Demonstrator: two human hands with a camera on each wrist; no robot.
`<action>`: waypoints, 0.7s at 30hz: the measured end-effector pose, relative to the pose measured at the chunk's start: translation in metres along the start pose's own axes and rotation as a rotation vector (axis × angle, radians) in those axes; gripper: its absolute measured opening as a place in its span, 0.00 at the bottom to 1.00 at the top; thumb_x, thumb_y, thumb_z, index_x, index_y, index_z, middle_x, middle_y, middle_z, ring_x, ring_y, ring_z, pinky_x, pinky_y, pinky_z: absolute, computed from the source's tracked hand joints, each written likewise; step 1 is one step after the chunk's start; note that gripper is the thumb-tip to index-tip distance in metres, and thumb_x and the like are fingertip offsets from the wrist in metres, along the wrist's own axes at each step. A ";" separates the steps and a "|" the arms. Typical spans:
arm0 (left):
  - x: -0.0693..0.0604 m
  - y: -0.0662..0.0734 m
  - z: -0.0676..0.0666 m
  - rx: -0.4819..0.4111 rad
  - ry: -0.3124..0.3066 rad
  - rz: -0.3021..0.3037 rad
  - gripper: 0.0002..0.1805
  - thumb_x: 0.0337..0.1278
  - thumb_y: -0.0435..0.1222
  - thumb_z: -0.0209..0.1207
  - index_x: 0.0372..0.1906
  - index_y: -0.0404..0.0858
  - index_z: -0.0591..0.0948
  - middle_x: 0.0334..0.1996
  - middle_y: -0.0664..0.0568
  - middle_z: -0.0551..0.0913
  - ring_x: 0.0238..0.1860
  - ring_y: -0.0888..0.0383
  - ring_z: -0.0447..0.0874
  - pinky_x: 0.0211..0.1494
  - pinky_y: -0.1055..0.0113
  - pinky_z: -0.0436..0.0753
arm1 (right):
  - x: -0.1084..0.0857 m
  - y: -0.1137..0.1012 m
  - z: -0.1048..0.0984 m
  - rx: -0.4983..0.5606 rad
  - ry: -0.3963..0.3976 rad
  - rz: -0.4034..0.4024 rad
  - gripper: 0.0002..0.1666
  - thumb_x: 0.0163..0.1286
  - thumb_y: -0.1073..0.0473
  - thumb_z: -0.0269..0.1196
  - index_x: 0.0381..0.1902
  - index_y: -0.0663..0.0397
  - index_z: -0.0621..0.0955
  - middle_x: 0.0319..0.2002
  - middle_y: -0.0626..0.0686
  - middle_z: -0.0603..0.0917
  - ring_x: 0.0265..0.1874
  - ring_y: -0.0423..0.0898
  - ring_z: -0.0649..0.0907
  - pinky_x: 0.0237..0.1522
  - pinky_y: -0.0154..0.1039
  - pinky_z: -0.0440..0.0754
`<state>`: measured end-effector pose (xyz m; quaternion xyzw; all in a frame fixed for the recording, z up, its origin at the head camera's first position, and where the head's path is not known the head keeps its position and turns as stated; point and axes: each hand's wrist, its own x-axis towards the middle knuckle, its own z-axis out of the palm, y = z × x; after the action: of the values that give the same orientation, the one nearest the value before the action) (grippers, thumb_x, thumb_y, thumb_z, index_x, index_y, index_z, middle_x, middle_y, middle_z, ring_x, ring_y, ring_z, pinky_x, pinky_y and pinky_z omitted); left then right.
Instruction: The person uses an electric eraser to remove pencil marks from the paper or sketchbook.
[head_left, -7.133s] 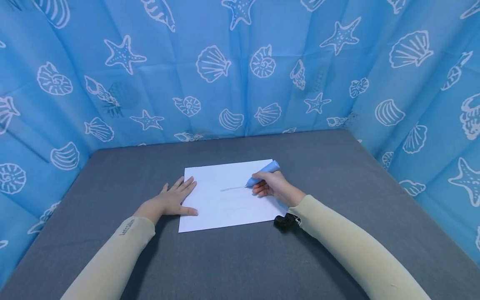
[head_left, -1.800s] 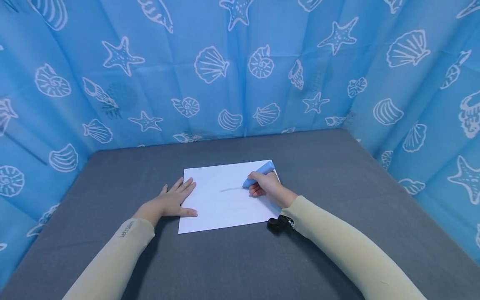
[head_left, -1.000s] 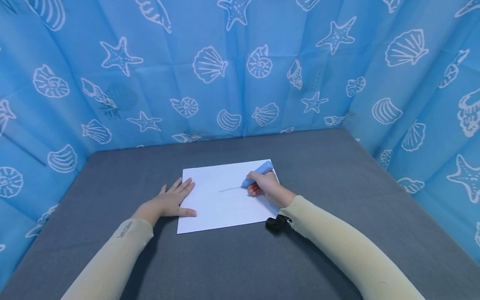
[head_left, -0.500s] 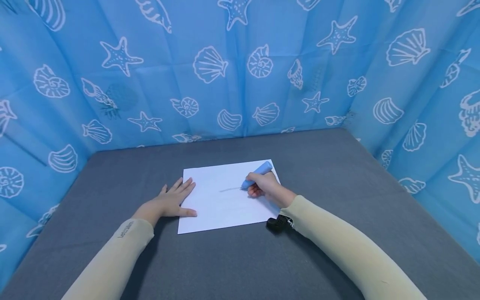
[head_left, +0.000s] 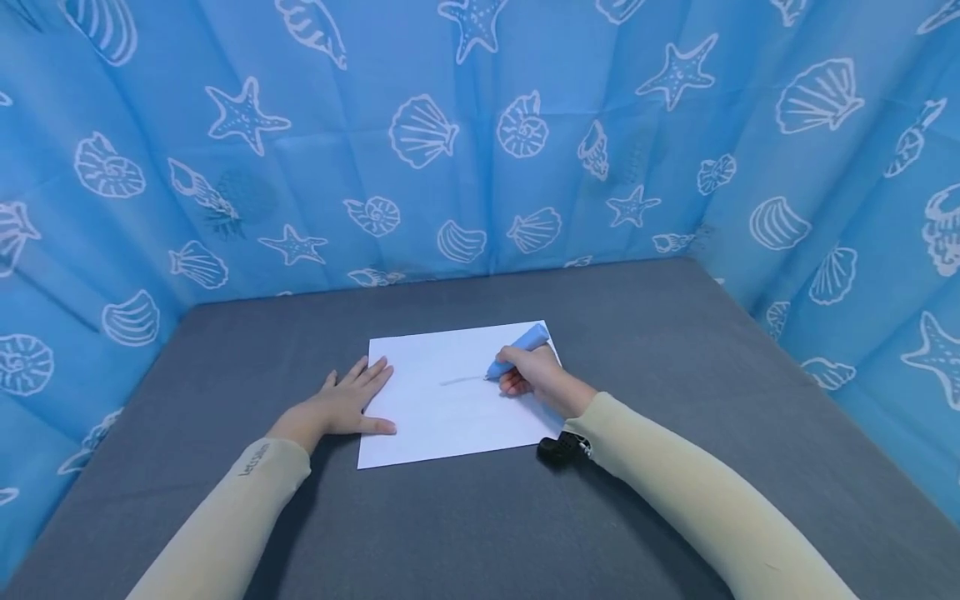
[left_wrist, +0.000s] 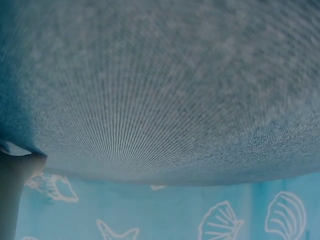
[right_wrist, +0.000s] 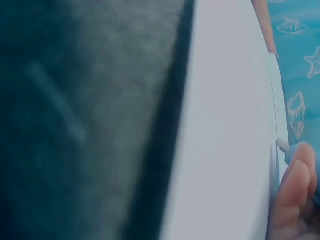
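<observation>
A white sheet of paper (head_left: 442,425) lies on the grey tabletop in the head view. My left hand (head_left: 337,406) rests on its left edge, fingers and thumb spread straight. My right hand (head_left: 536,372) grips a thick blue pen (head_left: 531,337) near the sheet's right side. The pen leans up to the right, and its thin tip is at or very near the paper. A faint grey-blue line (head_left: 459,381) runs leftward from the tip. In the right wrist view, curled fingers (right_wrist: 292,192) show beside the pen tip (right_wrist: 283,145). The left wrist view shows mostly tabletop, with part of the hand (left_wrist: 17,167) at the left.
Grey cloth covers the tabletop (head_left: 450,533) around the sheet. Blue curtains (head_left: 337,133) with white shells and starfish stand behind and along the sides. A small black device (head_left: 557,450) sits at my right wrist, by the sheet's lower right corner.
Compared with the oldest frame, my right hand and the pen have shifted slightly left. Over the last second they have barely moved. My left hand stays in place on the paper.
</observation>
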<state>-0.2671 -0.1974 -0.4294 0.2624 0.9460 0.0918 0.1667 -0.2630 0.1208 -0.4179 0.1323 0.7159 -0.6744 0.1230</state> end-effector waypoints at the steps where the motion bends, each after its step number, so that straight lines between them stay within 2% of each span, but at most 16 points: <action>1: 0.000 0.001 -0.001 0.002 -0.002 -0.001 0.62 0.48 0.72 0.54 0.78 0.38 0.46 0.78 0.44 0.39 0.76 0.39 0.29 0.67 0.31 0.33 | 0.000 0.000 -0.001 -0.006 0.000 -0.001 0.13 0.64 0.62 0.58 0.28 0.69 0.81 0.14 0.53 0.78 0.12 0.40 0.76 0.18 0.30 0.77; 16: -0.003 0.005 -0.002 0.002 -0.004 -0.003 0.61 0.50 0.69 0.57 0.77 0.37 0.47 0.78 0.43 0.40 0.75 0.38 0.31 0.67 0.30 0.34 | -0.003 0.000 -0.005 0.022 0.010 0.031 0.13 0.65 0.60 0.59 0.29 0.67 0.80 0.16 0.53 0.79 0.14 0.41 0.78 0.20 0.31 0.79; 21: -0.001 0.005 -0.002 0.006 -0.002 -0.007 0.61 0.49 0.69 0.57 0.78 0.38 0.47 0.78 0.43 0.40 0.75 0.38 0.31 0.67 0.30 0.34 | -0.003 -0.002 -0.006 0.050 -0.041 0.042 0.13 0.67 0.58 0.61 0.32 0.67 0.80 0.19 0.53 0.79 0.17 0.42 0.79 0.23 0.33 0.81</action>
<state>-0.2649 -0.1945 -0.4256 0.2594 0.9471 0.0883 0.1672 -0.2605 0.1267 -0.4144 0.1364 0.6932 -0.6921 0.1481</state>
